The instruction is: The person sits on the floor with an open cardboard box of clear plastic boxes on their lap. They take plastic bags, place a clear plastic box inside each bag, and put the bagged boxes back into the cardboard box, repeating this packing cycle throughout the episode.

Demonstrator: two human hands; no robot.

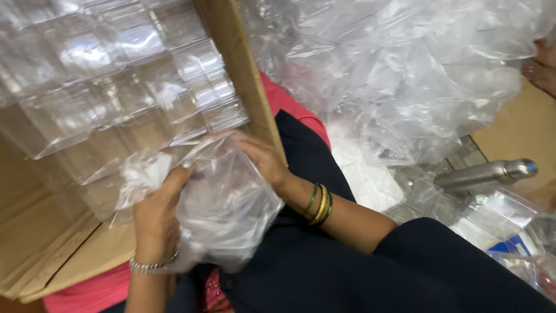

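While both hands work low in the lap, they grip one crumpled, clear, thin plastic bag [226, 203], glossy and creased, with something pale and boxy dimly showing through it. The left hand [155, 215] comes up from the bottom edge, palm toward the bag, its fingers [176, 175] curled round the bag's left side and pinching a bunched fold near the top; a silver chain bracelet [152, 265] rings the wrist. The right hand [263, 156] reaches in from the right, wrist bent, its fingers closed over the bag's upper edge, with green and gold bangles [320, 204] sitting on the forearm. How tightly either hand presses cannot be told through the film.

The bag rests against a dark navy cloth [347, 272] over the person's lap, with pink fabric [87, 293] showing below and behind it. Just above the bag stands an open brown corrugated cardboard carton [243, 75], its flap tilted, packed with stacked clear, hard-edged rectangular plastic boxes [116, 75] whose flat faces catch the light. To the upper right lies a heap of loose, wrinkled clear plastic wrapping [405, 75]. Near the right edge a smooth, cylindrical stainless steel bottle [486, 174] lies on its side, well apart from the hands, among more clear plastic boxes [498, 211].
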